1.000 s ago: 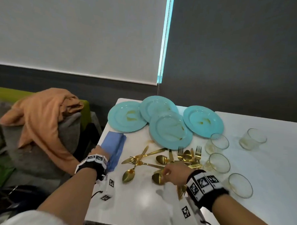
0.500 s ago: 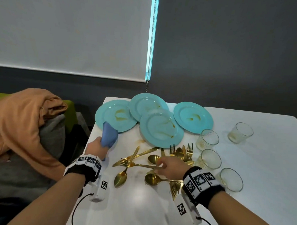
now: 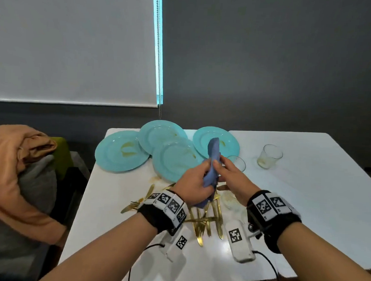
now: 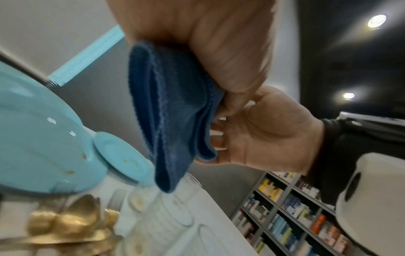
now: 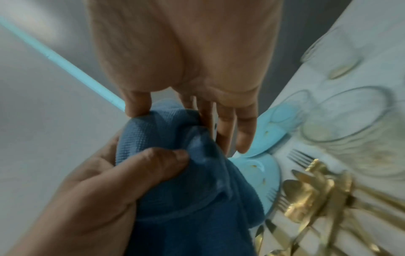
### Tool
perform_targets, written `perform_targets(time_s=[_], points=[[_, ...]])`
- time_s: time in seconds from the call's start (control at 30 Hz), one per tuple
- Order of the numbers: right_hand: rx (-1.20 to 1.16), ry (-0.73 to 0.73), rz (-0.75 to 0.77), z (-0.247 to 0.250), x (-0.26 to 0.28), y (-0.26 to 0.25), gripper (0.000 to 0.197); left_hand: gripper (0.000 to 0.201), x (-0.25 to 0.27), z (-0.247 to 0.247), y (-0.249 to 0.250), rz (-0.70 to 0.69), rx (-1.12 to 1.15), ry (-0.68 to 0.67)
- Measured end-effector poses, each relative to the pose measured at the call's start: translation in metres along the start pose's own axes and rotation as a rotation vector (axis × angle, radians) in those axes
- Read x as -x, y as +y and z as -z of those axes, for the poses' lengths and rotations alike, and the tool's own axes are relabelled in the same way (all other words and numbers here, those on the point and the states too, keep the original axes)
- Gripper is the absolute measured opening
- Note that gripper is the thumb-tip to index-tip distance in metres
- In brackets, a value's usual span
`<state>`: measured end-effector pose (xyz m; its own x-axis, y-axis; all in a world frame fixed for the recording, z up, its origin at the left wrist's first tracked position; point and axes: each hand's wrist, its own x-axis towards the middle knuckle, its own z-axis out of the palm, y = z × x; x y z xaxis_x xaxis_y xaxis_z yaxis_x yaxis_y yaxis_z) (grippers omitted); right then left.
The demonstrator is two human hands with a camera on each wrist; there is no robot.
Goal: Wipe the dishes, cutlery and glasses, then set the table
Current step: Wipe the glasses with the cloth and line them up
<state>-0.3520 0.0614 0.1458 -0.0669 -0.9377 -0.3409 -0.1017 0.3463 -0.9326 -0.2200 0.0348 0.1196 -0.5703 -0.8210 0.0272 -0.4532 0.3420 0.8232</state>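
- Plates (image 3: 122,152), four of them and turquoise, lie overlapping along the far edge of the white counter (image 3: 318,201), toward its far left corner; yellowish smears show on them.
- Orange cloth (image 3: 11,171) is heaped on a grey cushion beyond the counter's left edge.
- Left hand (image 3: 192,184) grips a folded blue cloth (image 3: 213,158), fingers and thumb curled round its lower part, raised above the middle of the counter.
- Right hand (image 3: 234,178) pinches the same blue cloth higher up between thumb and fingertips; the other fingers lie fairly straight.
- Gold cutlery (image 3: 206,224) sits in a loose pile on the counter under both wrists, with forks, spoons and knives crossing one another.
- One glass (image 3: 269,156) stands alone toward the far right part of the counter; another glass (image 3: 237,162) stands just behind the right hand, and more blurred ones show in the wrist views.
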Motion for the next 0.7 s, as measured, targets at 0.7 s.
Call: perform_targets(time_s=[0.7], points=[[0.234,0.294,-0.282,0.235,0.031,0.062,0.020,0.088,-0.018,-0.212,0.007,0.548,0.015,-0.163]])
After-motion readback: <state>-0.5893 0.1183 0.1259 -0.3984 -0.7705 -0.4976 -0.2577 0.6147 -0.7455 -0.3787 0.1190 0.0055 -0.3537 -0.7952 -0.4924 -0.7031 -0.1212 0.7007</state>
